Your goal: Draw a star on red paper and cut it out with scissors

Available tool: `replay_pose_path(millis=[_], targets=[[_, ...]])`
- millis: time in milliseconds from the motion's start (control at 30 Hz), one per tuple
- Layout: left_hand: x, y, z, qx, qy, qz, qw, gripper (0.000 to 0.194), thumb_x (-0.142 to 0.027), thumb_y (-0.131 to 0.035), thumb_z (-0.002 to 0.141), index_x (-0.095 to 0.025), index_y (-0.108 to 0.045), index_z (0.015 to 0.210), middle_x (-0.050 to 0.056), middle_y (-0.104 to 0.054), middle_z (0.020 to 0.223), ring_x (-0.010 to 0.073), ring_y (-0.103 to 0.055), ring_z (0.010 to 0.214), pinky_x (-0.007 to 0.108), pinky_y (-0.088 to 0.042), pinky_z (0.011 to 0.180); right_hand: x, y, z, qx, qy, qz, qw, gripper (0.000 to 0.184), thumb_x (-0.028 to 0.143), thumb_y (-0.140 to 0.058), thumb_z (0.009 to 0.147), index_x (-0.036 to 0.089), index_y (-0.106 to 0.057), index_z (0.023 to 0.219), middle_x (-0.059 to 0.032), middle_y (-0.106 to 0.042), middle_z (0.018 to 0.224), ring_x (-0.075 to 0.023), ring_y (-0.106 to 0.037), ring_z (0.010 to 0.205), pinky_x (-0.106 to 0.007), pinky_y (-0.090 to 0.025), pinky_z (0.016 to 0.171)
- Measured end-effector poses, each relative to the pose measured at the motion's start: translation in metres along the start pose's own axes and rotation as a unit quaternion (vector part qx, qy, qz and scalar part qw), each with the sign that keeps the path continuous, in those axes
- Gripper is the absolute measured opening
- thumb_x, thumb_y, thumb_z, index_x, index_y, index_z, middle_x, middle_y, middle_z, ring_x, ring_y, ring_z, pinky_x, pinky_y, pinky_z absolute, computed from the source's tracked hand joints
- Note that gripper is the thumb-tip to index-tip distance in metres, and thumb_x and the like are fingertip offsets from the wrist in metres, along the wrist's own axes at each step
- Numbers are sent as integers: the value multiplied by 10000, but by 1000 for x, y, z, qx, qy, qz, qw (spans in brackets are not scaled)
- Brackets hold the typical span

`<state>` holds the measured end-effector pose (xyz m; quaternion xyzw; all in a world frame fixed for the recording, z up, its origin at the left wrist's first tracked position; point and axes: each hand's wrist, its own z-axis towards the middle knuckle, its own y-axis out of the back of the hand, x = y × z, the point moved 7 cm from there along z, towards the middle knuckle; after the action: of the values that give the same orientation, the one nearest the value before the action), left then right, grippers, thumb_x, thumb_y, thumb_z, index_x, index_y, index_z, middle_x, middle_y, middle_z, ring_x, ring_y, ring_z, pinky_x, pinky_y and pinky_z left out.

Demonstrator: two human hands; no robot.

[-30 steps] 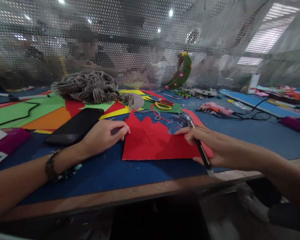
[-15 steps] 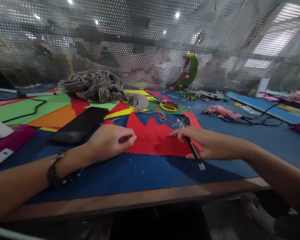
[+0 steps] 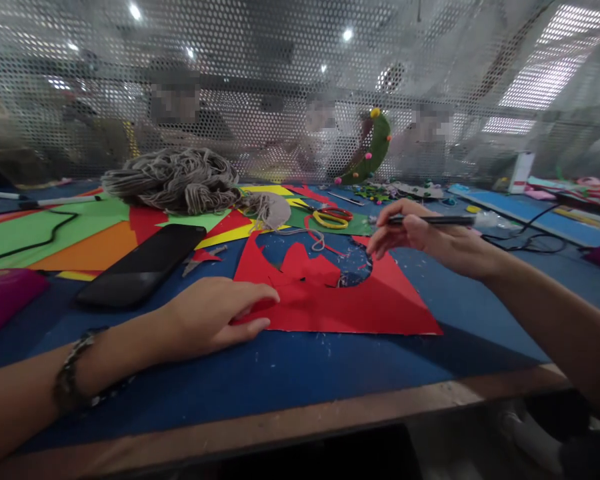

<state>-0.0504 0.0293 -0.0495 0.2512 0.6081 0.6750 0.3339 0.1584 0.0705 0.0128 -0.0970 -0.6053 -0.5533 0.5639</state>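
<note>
My left hand (image 3: 215,313) rests on the left part of a red sheet (image 3: 330,310), its thumb and fingers apart with a gap between them. The sheet lies flat, with jagged and curved cut-outs along its far edge. My right hand (image 3: 425,240) is raised at the sheet's far right side. It holds a slim black pen (image 3: 445,220), which lies nearly level across the fingers; its clear end points left. Beyond the sheet lie yellow-and-red-handled scissors (image 3: 333,218) and a loose loop of grey yarn (image 3: 319,241).
A black phone (image 3: 143,267) lies left of my left hand. Behind it are coloured sheets (image 3: 93,247) and a heap of grey yarn (image 3: 175,180). A green crescent with pompoms (image 3: 373,150) stands at the back. Cables (image 3: 530,243) lie at right; a purple power strip (image 3: 17,297) at left.
My right hand has lifted off the red sheet and moved up and away with the pen, which has turned nearly level. The sheet's right side is uncovered. My left hand's fingers have parted.
</note>
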Motion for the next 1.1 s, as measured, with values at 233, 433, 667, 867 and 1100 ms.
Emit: replay_pose_path(millis=[233, 433, 667, 867, 1100], targets=[[-11, 1, 0, -32, -85, 15, 996, 278, -284, -317, 854, -221, -571, 947, -3, -669, 747, 122, -542, 540, 248, -366, 569, -41, -1, -25, -61, -80, 24, 995, 189, 344, -556, 765, 164, -567, 821, -30, -606, 751, -114, -587, 671, -250, -478, 655], [-18, 2, 0, -29, -127, 37, 991, 281, -184, -300, 825, -222, -577, 859, -20, -635, 613, 111, -490, 480, 248, -345, 544, -39, -21, -25, 12, -80, 65, 995, 127, 259, -579, 731, 142, -558, 778, -33, -614, 716, -102, -578, 660, -207, -455, 610], [-43, 7, 9, -37, -66, -7, 997, 384, -123, -305, 794, -203, -512, 1107, 51, -622, 963, 133, -585, 750, 218, -441, 641, -39, -15, -27, -26, -102, 110, 988, 257, 387, -557, 727, 158, -468, 649, 10, -555, 536, -67, -488, 445, -189, -387, 446], [-79, 0, 24, 28, -88, 78, 993, 410, -328, -416, 804, -313, -458, 1211, 105, -490, 1225, 197, -603, 667, 360, -491, 600, -39, -14, -30, -42, -114, 72, 990, 228, 346, -547, 732, 165, -438, 645, 30, -534, 476, -50, -445, 381, -168, -331, 391], [-82, -7, 43, 42, -100, 99, 989, 498, -491, -350, 824, -284, -391, 1275, 166, -397, 1312, 249, -618, 739, 412, -485, 638, -36, -22, -36, -62, -156, -24, 985, 202, 285, -487, 747, 174, -414, 594, 53, -455, 447, -40, -375, 355, -163, -278, 358]])
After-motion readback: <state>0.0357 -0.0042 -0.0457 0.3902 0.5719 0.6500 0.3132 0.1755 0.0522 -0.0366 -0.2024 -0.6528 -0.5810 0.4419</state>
